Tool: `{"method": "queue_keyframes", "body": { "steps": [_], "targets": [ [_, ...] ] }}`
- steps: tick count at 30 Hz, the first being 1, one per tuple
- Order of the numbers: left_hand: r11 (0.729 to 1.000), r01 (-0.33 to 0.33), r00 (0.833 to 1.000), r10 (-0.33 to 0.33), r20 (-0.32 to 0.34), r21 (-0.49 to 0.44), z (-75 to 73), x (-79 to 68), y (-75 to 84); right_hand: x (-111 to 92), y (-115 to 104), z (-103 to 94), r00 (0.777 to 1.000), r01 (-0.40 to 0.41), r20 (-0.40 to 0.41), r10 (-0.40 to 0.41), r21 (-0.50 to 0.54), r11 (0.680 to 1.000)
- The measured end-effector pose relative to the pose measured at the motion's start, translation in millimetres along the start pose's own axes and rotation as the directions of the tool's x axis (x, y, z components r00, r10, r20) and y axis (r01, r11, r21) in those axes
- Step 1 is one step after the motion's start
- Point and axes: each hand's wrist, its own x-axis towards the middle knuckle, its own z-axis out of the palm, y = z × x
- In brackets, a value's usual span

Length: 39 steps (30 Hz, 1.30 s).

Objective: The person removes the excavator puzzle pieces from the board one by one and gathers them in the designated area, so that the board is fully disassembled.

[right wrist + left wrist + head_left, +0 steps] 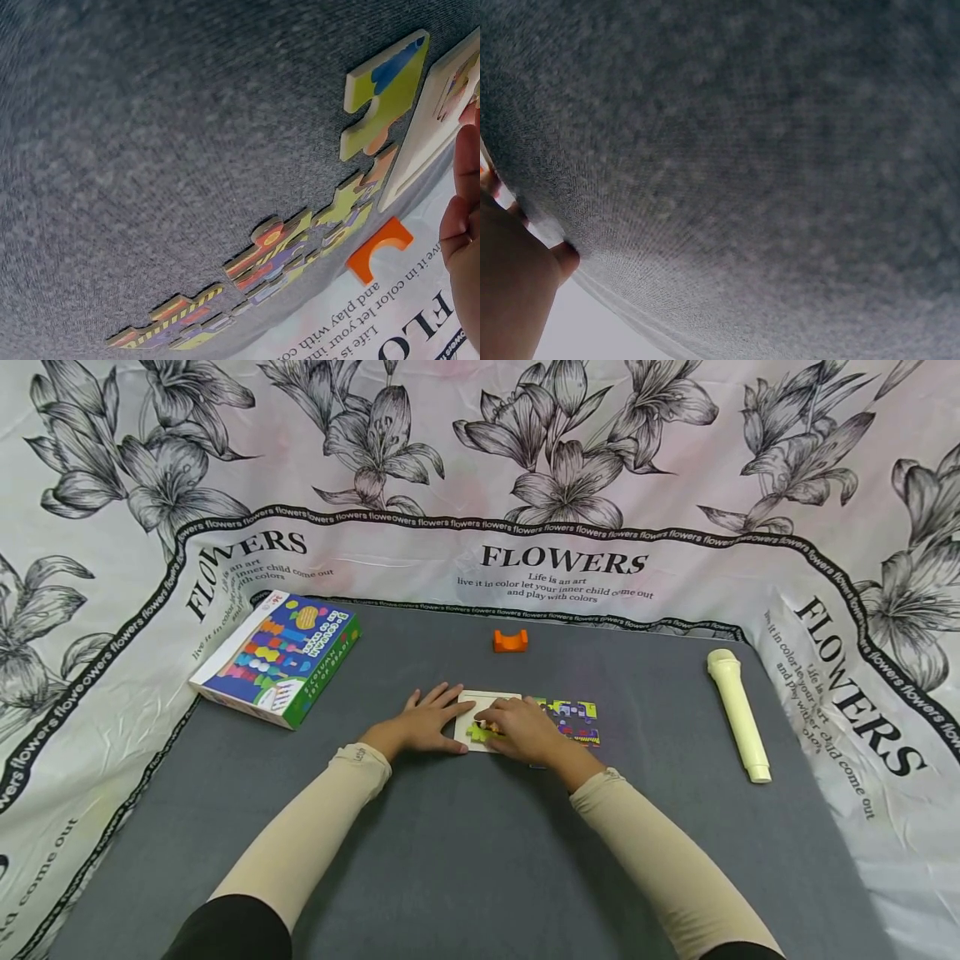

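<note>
In the head view a pale puzzle tray [462,727] lies flat on the grey table, with yellow-green and other coloured puzzle pieces inside it. My left hand [426,724] rests at the tray's left side, fingers spread, thumb along its lower left corner. Over the middle of the tray my right hand [528,732] pinches a puzzle piece [487,726], mostly covered by its fingers. In the right wrist view the right fingers [466,161] reach over the tray's edge. Loose puzzle pieces [585,711] in purple and yellow-green lie to the tray's right, partly hidden behind the right hand.
An orange notched block [510,642] stands behind the tray. At the back left lies a colourful game box [281,656]. A pale yellow, microphone-shaped stick [738,714] lies on the right. Flower-printed cloth [562,560] borders the grey table [465,860].
</note>
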Motion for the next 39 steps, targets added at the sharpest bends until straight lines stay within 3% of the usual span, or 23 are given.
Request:
{"method": "queue_keyframes", "body": {
  "steps": [12,17,27,32,39],
  "targets": [
    [1.0,0.003,1.0,-0.003,0.009,0.007,0.5,1.2,1.9,-14,4,-10.6,1.0,-0.004,0.017,0.004,-0.005,1.0],
    [1.0,-0.007,1.0,0.007,0.003,0.001,0.2,2.3,3.0,-32,15,-19.3,1.0,-0.021,0.009,0.021,-0.031,0.999],
    [1.0,-0.003,1.0,0.003,0.01,0.018,-1.9,1.1,0.4,-86,36,-28.1,0.996,-0.008,-0.093,-0.001,-0.096,0.995],
    [0.999,-0.003,1.0,0.002,0.023,0.04,-3.2,0.5,0.4,-107,44,-26.2,0.996,-0.027,-0.085,0.019,-0.094,0.995],
    [0.999,-0.006,1.0,0.006,0.027,0.033,-3.2,2.1,4.5,-121,48,-25.7,0.997,-0.033,-0.068,0.028,-0.076,0.997]
  ]
}}
